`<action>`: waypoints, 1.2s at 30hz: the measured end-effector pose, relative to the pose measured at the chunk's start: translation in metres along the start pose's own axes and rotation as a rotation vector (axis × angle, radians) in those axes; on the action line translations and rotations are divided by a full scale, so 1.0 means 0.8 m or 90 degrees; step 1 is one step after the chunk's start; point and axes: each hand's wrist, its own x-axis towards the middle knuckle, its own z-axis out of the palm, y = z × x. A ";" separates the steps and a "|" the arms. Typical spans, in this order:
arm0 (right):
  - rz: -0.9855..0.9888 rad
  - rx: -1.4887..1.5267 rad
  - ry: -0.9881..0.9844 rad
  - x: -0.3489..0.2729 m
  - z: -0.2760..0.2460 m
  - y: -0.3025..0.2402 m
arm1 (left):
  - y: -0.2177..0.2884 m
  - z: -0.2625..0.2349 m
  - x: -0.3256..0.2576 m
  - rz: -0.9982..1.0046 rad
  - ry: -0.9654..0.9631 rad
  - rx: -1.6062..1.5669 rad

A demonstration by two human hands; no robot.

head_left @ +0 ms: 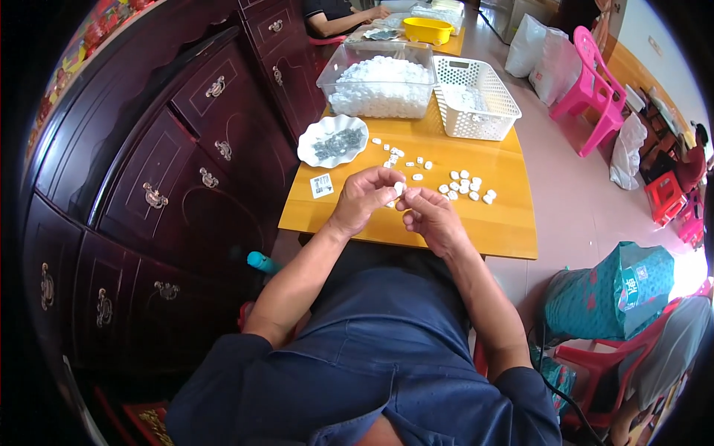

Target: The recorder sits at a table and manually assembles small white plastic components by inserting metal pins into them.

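Over the near part of the wooden table (498, 230), my left hand (363, 202) pinches a small white plastic piece (399, 188) between thumb and fingers. My right hand (435, 221) meets it from the right, fingertips pressed together against or beside the piece; whatever they pinch is too small to make out. Loose white pieces lie just beyond my hands, and a group of rounded white pieces (464, 183) sits to the right. At the left is a scalloped white dish (305, 152) of small grey metal-looking parts, with a square printed card (322, 186) nearer me.
A clear bin (338, 56) heaped with white pieces and a white perforated basket (502, 128) stand at the table's far side. Dark cabinets (186, 193) line the left. Beyond, another person's arm (346, 22) is near a yellow basin (428, 31). Pink chairs (591, 89) stand right.
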 end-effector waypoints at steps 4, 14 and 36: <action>0.028 0.078 -0.028 0.001 -0.002 0.008 | -0.001 0.003 -0.002 0.023 -0.012 0.050; -0.099 0.079 0.049 0.007 0.003 0.021 | -0.005 0.011 0.000 0.068 0.016 0.131; -0.188 -0.106 0.161 0.013 0.002 0.032 | -0.008 -0.002 0.001 -0.032 0.143 0.147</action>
